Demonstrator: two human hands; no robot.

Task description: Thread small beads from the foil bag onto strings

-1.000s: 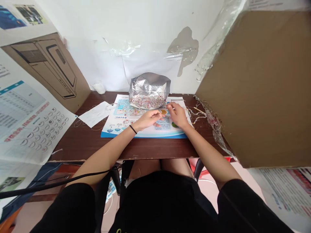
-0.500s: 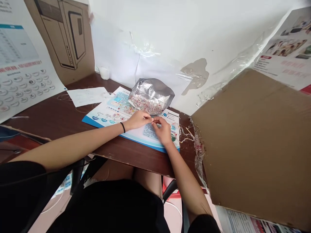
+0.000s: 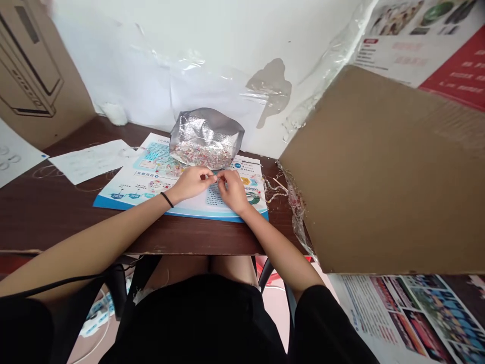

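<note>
Down at the bottom of the view, a black shirt (image 3: 197,323) sits behind the front edge of a dark brown wooden table (image 3: 56,225). Two bare arms reach over that edge. The left hand (image 3: 191,183) has a black hair tie (image 3: 166,199) on its wrist, and the right hand (image 3: 232,191) comes in from the other side. Both hands are over a blue and white leaflet (image 3: 212,207). Their fingertips (image 3: 214,178) meet in a narrow pinch. Something tiny may be in the pinch, but I cannot tell what.

Just past the hands, a crinkly silver foil bag (image 3: 206,132) lies on the leaflet, near the fingers. Lots of tiny pink and white beads (image 3: 200,155) show in it.

A moment ago the whole view leaned over. Now the table looks level, and the bag and leaflet sit lower and more to the left in the view.

A strip of brown table runs between the leaflet and the front edge. More table lies to the left, with a white paper (image 3: 93,161) on it. On the right, a big cardboard sheet (image 3: 379,172) hangs over the table's side, near the leaflet. Far back stands a white wall (image 3: 151,55).
</note>
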